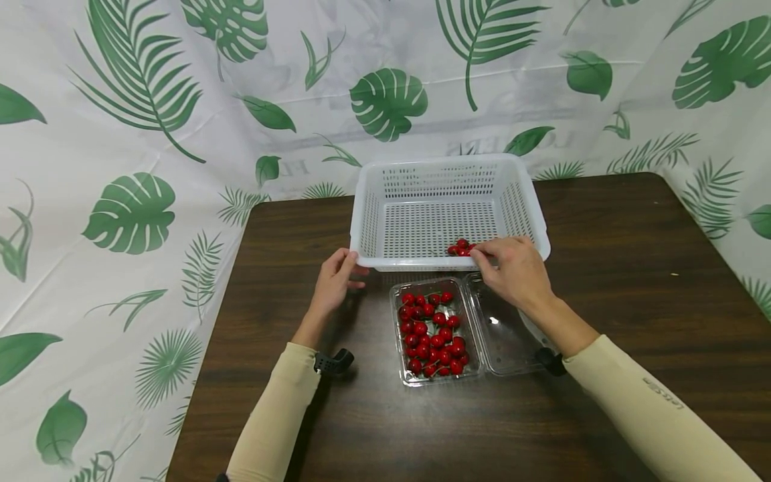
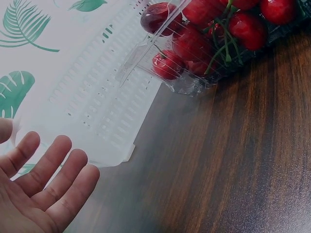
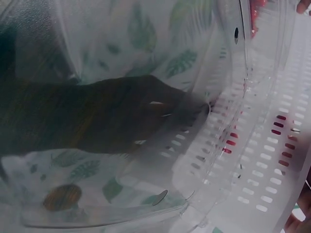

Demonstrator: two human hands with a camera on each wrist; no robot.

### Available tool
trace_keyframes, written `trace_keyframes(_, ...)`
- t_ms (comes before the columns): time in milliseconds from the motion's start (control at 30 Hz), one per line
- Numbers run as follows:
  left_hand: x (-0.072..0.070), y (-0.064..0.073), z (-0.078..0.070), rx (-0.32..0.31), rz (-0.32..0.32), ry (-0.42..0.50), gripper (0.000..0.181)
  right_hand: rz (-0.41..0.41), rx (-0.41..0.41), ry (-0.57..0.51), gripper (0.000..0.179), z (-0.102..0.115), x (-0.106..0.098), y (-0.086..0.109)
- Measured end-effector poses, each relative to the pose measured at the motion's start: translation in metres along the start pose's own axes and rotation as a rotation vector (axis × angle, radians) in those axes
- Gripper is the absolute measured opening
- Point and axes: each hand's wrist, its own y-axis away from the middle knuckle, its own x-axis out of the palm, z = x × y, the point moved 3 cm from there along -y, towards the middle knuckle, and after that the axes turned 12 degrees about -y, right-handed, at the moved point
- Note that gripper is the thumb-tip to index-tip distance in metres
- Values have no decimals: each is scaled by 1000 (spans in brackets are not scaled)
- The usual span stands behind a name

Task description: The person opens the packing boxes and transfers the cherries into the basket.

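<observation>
A white perforated plastic basket [image 1: 448, 263] stands at the table's back, a few red cherries [image 1: 461, 244] lying in its near right part. My right hand [image 1: 512, 271] reaches over the near rim, fingertips pinching a cherry among them. My left hand [image 1: 333, 278] is at the basket's near left corner, thumb at the rim; its fingers [image 2: 73, 194] are loosely spread in the left wrist view. In front of the basket, a clear plastic clamshell box [image 1: 405, 383] holds many cherries [image 1: 430, 335] with green stems. In the right wrist view, the basket's holed wall [image 3: 265, 182] shows beside the clear lid.
The clamshell's clear lid [image 1: 508, 355] lies folded open to the right, under my right forearm. Dark wood table [image 1: 638, 268] surrounds the containers. A white cloth with green leaf prints [image 1: 388, 104] hangs behind and at the left.
</observation>
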Motion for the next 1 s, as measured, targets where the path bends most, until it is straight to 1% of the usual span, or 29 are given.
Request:
trace_keyframes(300, -1, 0, 0, -19, 9, -13, 34, 17, 8, 22, 20, -2, 1, 2)
trace_keyframes(400, -2, 0, 0, -26, 20, 8, 34, 17, 11, 27, 21, -1, 1, 2)
trace_keyframes(433, -2, 0, -1, -35, 26, 12, 33, 16, 12, 28, 21, -1, 1, 3)
trace_keyframes(500, -2, 3, -10, -41, 34, 19, 31, 13, 10, 29, 22, -2, 0, 3)
trace_keyframes(633, 0, 3, -10, -32, 22, 6, 28, 3, 0, 28, 22, -2, -1, 5)
trace_keyframes(667, 0, 3, -10, -23, 15, 2, 28, -1, -4, 25, 22, -1, -1, 5)
trace_keyframes(733, 1, 0, -2, -12, 2, -5, 28, -12, -12, 18, 21, 0, -2, 6)
trace_keyframes(1000, 0, 0, -1, -22, 3, -4, 30, -51, -69, -48, 14, 10, -9, 6)
